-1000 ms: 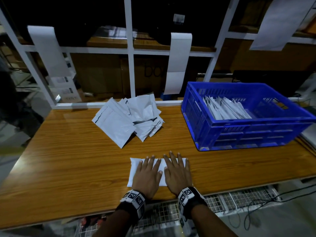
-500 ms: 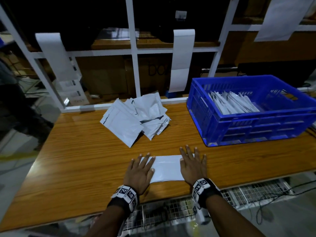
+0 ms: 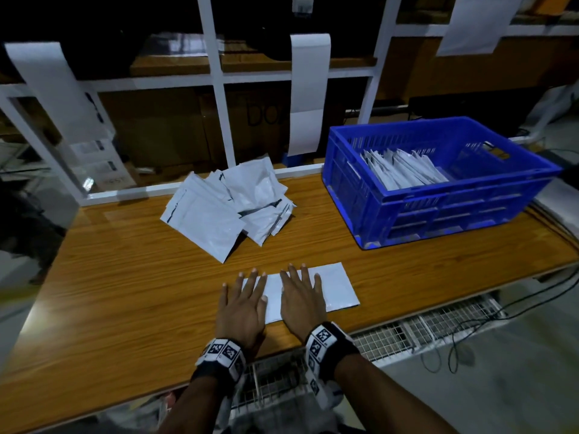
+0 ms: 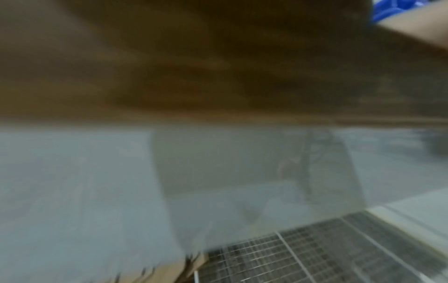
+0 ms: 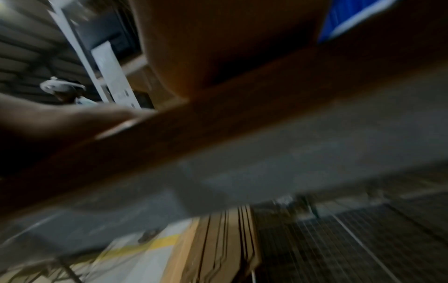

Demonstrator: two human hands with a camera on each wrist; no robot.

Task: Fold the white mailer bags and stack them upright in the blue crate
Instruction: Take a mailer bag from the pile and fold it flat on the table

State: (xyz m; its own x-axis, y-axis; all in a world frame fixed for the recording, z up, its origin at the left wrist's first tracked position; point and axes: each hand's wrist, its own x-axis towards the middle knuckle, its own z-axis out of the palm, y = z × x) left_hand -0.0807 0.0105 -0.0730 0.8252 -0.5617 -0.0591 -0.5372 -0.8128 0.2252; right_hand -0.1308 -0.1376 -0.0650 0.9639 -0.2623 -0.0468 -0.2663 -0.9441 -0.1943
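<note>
1. Head view, the hands: the left hand [image 3: 242, 303] and right hand [image 3: 301, 298] lie flat, fingers straight and spread, palms down at lower centre of the frame; each grip is wide and holds nothing, only pressing on the bag [image 3: 332, 288]; the left hand sits partly off the bag's left end, on the counter [image 3: 125, 302].
2. Head view, the task's things: the bag lies flat near the counter's front edge, its right part bare; a loose pile [image 3: 232, 205] of unfolded bags sits at centre frame, well apart from the hands; the crate [image 3: 438, 211] stands at right, with folded bags [image 3: 404, 170] leaning on edge in its left part.
3. Handling, as a judgement: the bag looks thin, light, limp and slick, so it will slide on the smooth wood unless pinned; it should crease under a flat palm, though it may spring open; the bare right end or the far edge looks the best place to take hold.
4. Room: bare wood lies to the left and between bag and crate; the crate's right part looks open for more bags; the front edge is just behind the wrists, so a bag pulled backward could slip off.
5. Left wrist view: heavily blurred; brown wood above, grey floor and a wire grid [image 4: 327, 254] below; no fingers show.
6. Right wrist view: also blurred; a blue patch of crate [image 5: 349, 21] at upper right; a finger-like shape at left, too smeared to tell its grip.
</note>
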